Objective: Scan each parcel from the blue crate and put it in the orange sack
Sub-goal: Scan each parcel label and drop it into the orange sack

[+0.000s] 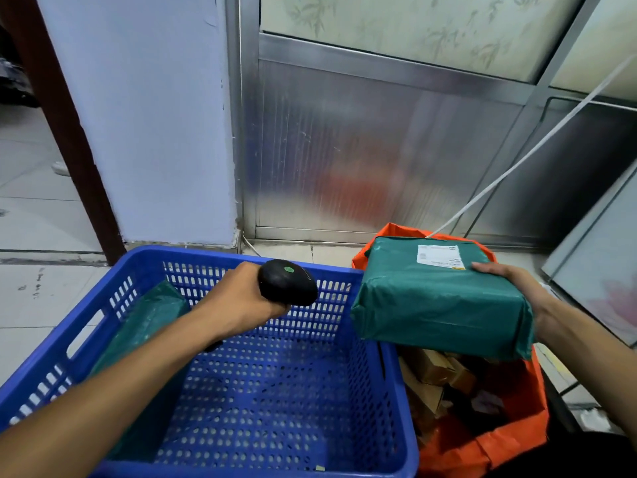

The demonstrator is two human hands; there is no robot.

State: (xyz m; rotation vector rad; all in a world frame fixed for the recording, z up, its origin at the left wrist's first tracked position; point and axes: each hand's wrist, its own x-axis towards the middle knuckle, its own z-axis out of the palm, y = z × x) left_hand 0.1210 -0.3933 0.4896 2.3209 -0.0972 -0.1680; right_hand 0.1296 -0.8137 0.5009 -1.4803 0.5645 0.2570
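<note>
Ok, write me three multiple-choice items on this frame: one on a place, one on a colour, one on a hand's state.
1. Where is the held green parcel?
A. Above the orange sack
B. On the blue crate's floor
C. On the tiles

2. What colour is the parcel left in the blue crate?
A. Brown
B. Green
C. White

3. What is the left hand doing?
A. Hanging idle
B. Pressing the crate rim
C. Gripping a black scanner

Key: 1 A, the sack's mouth shows below it; 2 B, the green parcel leans against the left wall; 3 C, fingers wrap its handle.
</note>
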